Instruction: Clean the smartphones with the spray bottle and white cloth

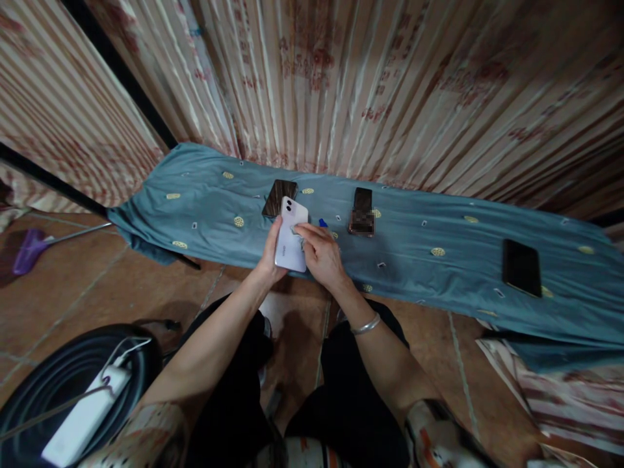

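Note:
My left hand (272, 255) is wrapped round the lower left side of a pale lilac smartphone (288, 242), with its back and two-lens camera facing up. My right hand (322, 252) is over the phone's right edge, its index fingertip touching the back below the camera. The other right fingers are curled in, and a small pale bit shows at the fingertips, too small to name. Just behind the held phone, a dark smartphone (277, 195) lies on the cloth. A small blue object (323, 223) lies beside my right hand.
A teal patterned cloth (414, 234) covers the long low bench. On it lie a dark folded-looking item (363, 198), partly blurred, and a black smartphone (521, 268) far right. Pleated curtains (312, 78) hang behind. Coiled black hose (29, 390), a white power strip (88, 416) and a purple broom (30, 250) are left.

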{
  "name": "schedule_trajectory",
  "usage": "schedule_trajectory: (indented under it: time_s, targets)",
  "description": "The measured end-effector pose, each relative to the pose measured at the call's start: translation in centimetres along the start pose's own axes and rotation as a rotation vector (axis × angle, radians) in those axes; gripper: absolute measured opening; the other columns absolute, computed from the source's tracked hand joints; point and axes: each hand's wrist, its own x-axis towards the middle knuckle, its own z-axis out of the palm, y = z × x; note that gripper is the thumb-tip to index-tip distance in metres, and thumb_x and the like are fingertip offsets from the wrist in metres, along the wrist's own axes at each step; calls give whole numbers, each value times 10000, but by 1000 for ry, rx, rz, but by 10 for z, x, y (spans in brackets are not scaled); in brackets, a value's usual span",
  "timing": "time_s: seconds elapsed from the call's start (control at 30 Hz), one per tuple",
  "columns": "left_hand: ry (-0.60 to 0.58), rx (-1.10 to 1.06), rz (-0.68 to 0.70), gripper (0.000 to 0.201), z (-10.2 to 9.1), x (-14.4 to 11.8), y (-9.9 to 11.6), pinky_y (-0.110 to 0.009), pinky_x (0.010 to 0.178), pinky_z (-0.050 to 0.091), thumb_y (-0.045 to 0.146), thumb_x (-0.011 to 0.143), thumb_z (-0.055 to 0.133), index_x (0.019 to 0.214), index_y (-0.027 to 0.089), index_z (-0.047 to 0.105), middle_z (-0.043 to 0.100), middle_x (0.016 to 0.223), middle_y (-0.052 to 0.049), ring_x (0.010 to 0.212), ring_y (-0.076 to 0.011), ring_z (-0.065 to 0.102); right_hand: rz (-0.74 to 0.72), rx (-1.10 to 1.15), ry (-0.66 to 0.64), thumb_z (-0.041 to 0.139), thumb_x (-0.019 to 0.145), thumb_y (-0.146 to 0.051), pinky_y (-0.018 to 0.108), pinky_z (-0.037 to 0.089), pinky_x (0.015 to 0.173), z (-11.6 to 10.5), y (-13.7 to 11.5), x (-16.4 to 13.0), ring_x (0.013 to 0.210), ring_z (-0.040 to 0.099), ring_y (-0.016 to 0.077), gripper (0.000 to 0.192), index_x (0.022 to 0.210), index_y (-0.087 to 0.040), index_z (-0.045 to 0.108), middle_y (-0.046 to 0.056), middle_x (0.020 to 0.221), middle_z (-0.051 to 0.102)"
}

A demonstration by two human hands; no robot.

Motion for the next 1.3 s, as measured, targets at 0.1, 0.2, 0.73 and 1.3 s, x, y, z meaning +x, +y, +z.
schedule_trajectory:
  time_s: [0.1,0.2,0.73,1.3]
  targets:
    - [-11,12,-7,396,3,-2,-2,-231,560,532,423,981,427,970,128,690,725,646,-29,514,-143,651,20,-11,36,393,905,-86,402,432,1128,1,4,1,1220,603,208,433,1211,-214,671,66,1297,677]
    - [-18,17,-25,422,5,-3,-5,-227,573,535,409,1000,382,953,122,687,730,657,-32,517,-138,651,25,-15,59,387,909,-97,423,417,1140,1,8,0,1228,599,221,428,1220,-185,669,91,1302,674]
    - [20,4,20,387,3,2,-2,-227,532,495,415,973,449,973,113,690,707,635,-25,501,-135,621,-17,41,26,411,880,-65,376,474,1086,1,7,-2,1181,629,190,440,1179,-227,691,48,1265,694]
    - [16,-77,24,412,17,5,-23,-239,627,506,397,993,408,1079,103,683,715,673,-26,557,-141,628,95,-13,34,436,805,-48,407,441,1125,-1,25,-1,1204,602,218,497,1209,-212,675,58,1300,672]
